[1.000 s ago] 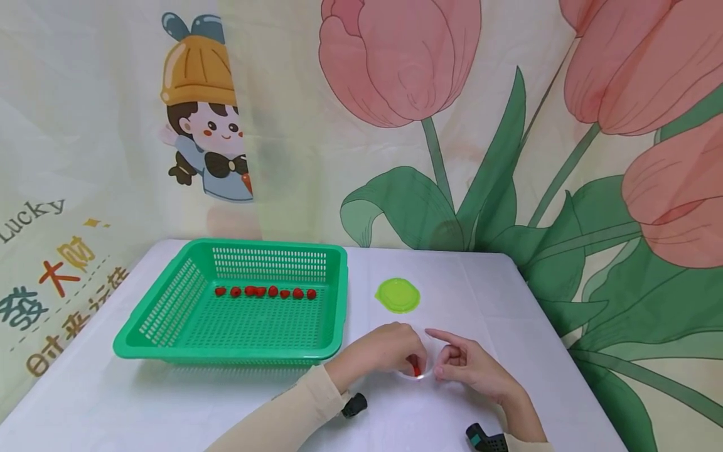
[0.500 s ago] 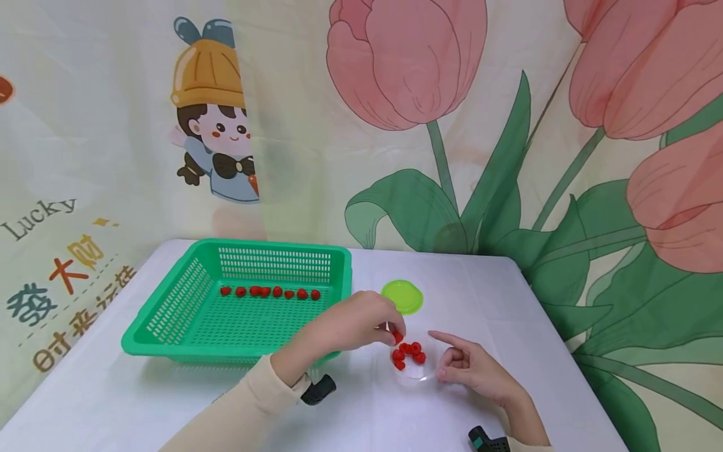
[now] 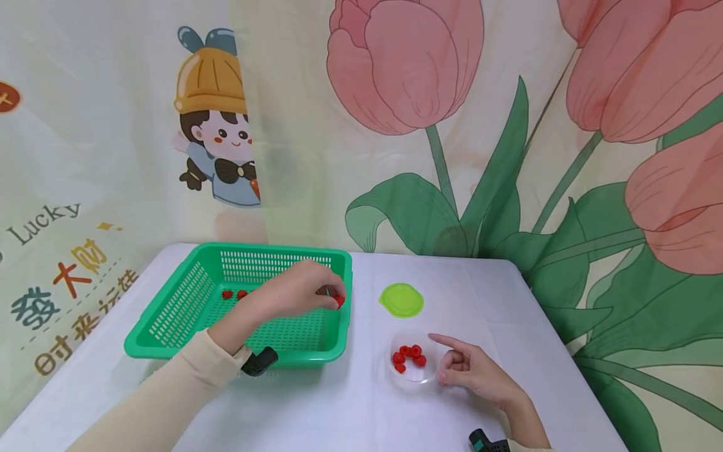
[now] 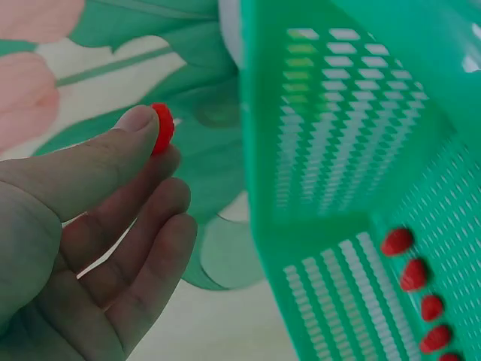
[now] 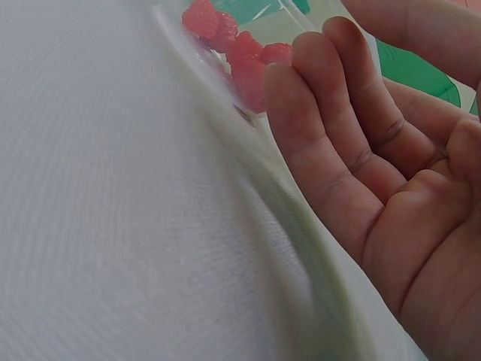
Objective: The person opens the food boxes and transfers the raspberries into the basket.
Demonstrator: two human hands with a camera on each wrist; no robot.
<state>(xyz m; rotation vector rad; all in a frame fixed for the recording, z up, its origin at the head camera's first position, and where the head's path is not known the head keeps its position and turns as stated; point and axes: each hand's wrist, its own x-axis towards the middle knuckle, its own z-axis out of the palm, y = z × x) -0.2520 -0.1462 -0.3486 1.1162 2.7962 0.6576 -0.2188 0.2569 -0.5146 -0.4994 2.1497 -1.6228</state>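
Observation:
My left hand (image 3: 307, 285) pinches a raspberry (image 3: 339, 301) between thumb and fingertips over the right side of the green basket (image 3: 237, 358). In the left wrist view the raspberry (image 4: 163, 129) shows at the thumb tip, beside the basket wall. A row of raspberries (image 4: 414, 274) lies on the basket floor, partly hidden by my left arm in the head view. My right hand (image 3: 474, 373) rests at the right side of a clear round bowl (image 3: 415, 384), index finger stretched along its rim and the other fingers bent. Several raspberries (image 3: 419, 361) sit in the bowl.
A lime-green lid (image 3: 401, 300) lies on the white-covered table (image 3: 474, 295) behind the bowl. Behind the table hangs a printed cloth (image 3: 294, 125) with tulips and a cartoon figure.
My left hand has come up out of the bowl with a raspberry and moved left to above the basket. My right hand has stayed beside the bowl.

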